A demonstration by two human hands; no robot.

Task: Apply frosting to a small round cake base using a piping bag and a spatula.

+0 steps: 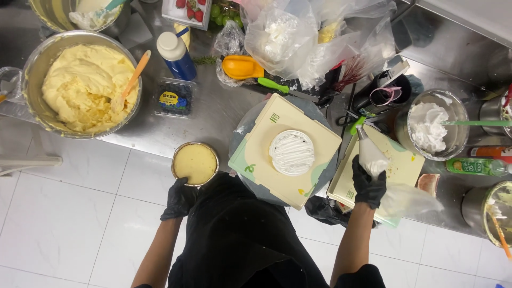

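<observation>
Black-gloved hands: left hand [180,198] grips a filled round tin [195,162] at surface [202,114] edge, right hand [368,184] closed on piping bag [370,156]; cake [292,152] on square board [266,133] already cream-topped, decoration seemingly left.

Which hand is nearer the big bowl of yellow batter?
Left. The left hand holds a small tin below the bowl; the right hand holds a piping bag far across.

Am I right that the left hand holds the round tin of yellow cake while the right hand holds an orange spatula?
Not quite. In the head view the right hand grips a piping bag of white cream, not an orange spatula. The left hand does hold the round tin of yellow cake.
</observation>
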